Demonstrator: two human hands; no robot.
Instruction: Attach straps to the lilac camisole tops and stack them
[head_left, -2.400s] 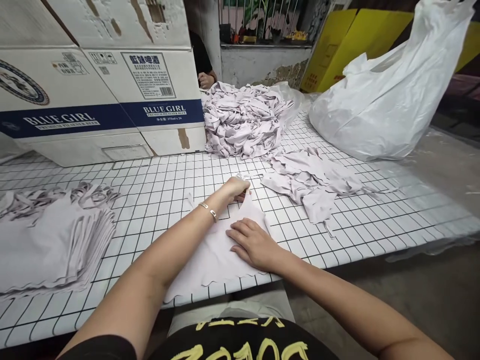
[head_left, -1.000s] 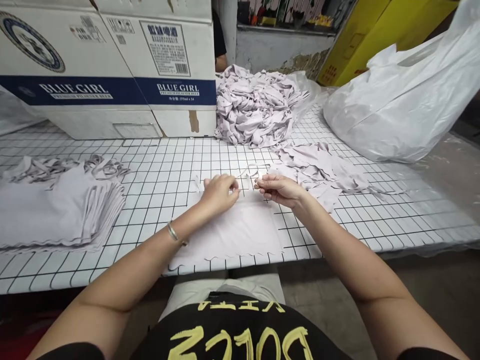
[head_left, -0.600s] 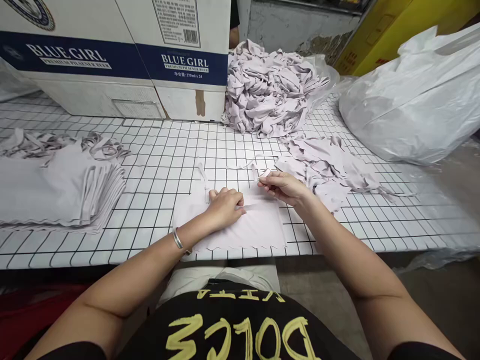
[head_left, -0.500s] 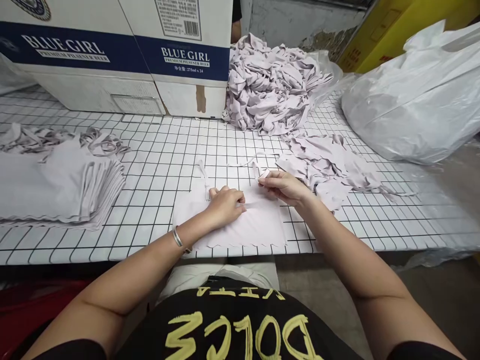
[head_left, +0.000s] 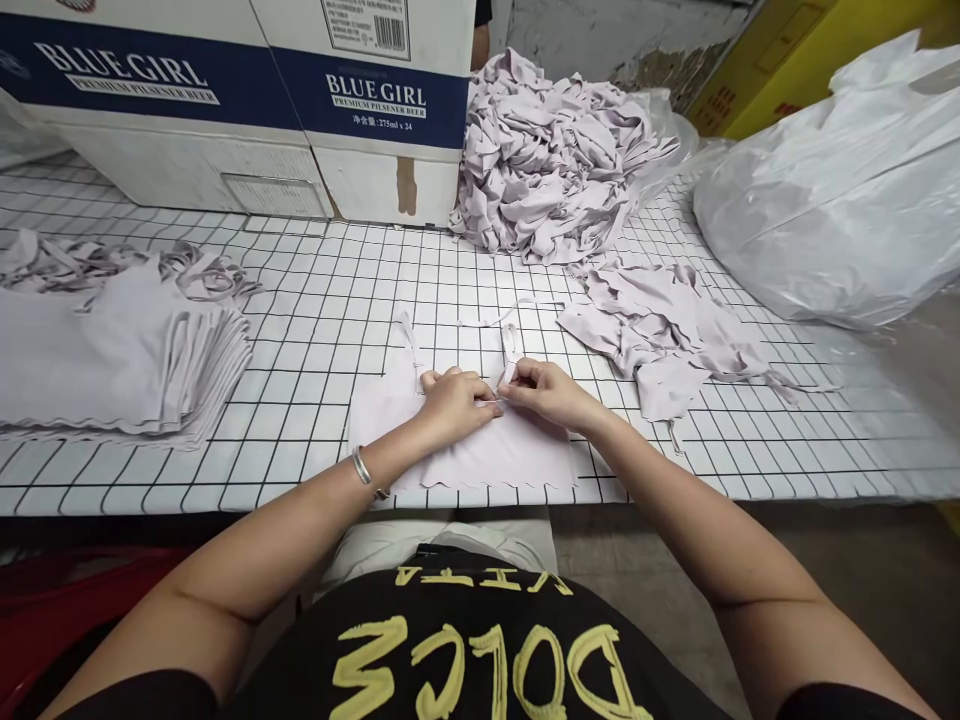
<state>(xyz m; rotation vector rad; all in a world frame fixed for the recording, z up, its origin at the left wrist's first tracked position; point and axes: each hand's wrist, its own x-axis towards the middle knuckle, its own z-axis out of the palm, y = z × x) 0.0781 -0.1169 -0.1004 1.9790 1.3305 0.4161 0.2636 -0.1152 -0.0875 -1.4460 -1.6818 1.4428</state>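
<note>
A pale pink camisole [head_left: 487,462] lies flat at the table's front edge, its hem toward me. Its left strap [head_left: 409,338] stretches away from me over the cloth. My left hand [head_left: 453,410] rests on the upper part of the garment, with curled fingers gripping the fabric near the top edge. Close beside it, my right hand [head_left: 546,396] pinches the base of the right strap [head_left: 511,346] where it meets the top edge. The two sets of fingertips almost touch, and they hide part of that edge.
Folded camisoles [head_left: 120,360] are stacked at left. Loose pink garments [head_left: 652,320] lie right of my hands, with a large crumpled heap [head_left: 555,160] behind. A beer carton [head_left: 247,120] stands at the back, a white plastic bag [head_left: 832,200] at right. A person's arm shows behind the carton.
My right hand has come down and left, bringing the strap's lower end to the camisole's top edge beside my left hand. My left hand has barely moved.
</note>
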